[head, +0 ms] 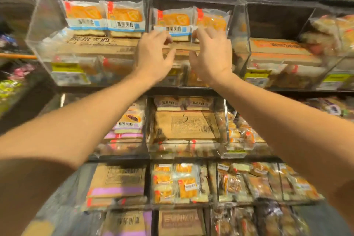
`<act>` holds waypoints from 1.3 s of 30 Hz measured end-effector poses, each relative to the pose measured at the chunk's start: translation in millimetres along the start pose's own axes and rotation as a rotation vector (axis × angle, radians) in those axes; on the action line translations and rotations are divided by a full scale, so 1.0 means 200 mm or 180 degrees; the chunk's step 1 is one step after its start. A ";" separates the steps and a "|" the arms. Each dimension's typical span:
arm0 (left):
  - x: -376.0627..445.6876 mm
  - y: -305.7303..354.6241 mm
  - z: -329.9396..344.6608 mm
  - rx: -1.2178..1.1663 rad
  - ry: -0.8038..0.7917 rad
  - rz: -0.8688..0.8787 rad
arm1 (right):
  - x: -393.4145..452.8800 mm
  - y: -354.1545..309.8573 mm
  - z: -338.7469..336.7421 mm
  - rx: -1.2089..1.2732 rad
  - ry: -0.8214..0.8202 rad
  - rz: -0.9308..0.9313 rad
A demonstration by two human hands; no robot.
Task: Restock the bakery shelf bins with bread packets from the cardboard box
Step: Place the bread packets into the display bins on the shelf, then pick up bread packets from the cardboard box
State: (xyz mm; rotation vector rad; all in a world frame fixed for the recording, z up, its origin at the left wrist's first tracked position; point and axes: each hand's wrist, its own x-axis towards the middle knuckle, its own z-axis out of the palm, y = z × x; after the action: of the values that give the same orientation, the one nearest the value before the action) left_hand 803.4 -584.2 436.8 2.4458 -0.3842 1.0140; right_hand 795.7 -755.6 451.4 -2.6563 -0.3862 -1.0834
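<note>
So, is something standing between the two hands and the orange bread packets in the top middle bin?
Nothing visible does. The left hand and right hand reach over the clear bin front, fingertips at the lower edges of the two orange packets.

I see warm, fairly dim indoor light from overhead, with glare streaking the clear bin walls [239,25] at twelve and one o'clock. The wide lens bows the shelves [183,88] outward. Motion blur smears the edges, worst at nine, three and six o'clock; the centre stays sharper.
</note>
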 end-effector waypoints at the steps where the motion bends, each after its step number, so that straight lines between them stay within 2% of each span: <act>1: -0.09 0.00 -0.03 -0.0076 0.0006 -0.0047 | -0.09 -0.03 0.00 0.0005 -0.0026 -0.0086; 5: -0.54 0.02 -0.14 -0.0026 -0.0163 -0.0441 | -0.45 -0.15 0.00 0.0093 -0.0227 -0.0237; 9: -1.05 0.07 -0.27 0.0209 -0.0442 -0.1086 | -0.87 -0.31 -0.03 0.0300 -0.1010 -0.0258; 15: -1.82 0.11 -0.54 0.0263 -0.0544 -0.1992 | -1.49 -0.64 -0.04 0.0550 -0.1995 -0.0587; 20: -2.45 -0.01 -0.85 0.0473 -0.0671 -0.2857 | -1.91 -1.09 -0.02 0.0777 -0.2546 -0.0987; 27: -3.23 -0.31 -1.45 0.0534 -0.0741 -0.4069 | -2.38 -1.95 0.00 0.1022 -0.3296 -0.1454; 30: -3.50 -0.44 -1.72 0.0591 -0.0739 -0.4349 | -2.53 -2.32 0.01 0.1088 -0.3463 -0.1666; 34: -3.72 -0.62 -2.03 0.0812 -0.0796 -0.4618 | -2.66 -2.75 0.06 0.1242 -0.3422 -0.1920; 39: -3.79 -0.90 -2.19 0.0918 -0.0849 -0.4471 | -2.69 -3.09 0.23 0.1342 -0.3383 -0.2047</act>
State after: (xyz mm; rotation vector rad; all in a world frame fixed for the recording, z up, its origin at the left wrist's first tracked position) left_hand 97.0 -146.3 107.0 2.2268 1.3094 0.0988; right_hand 248.9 -244.2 116.3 -2.4879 -1.5103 0.4279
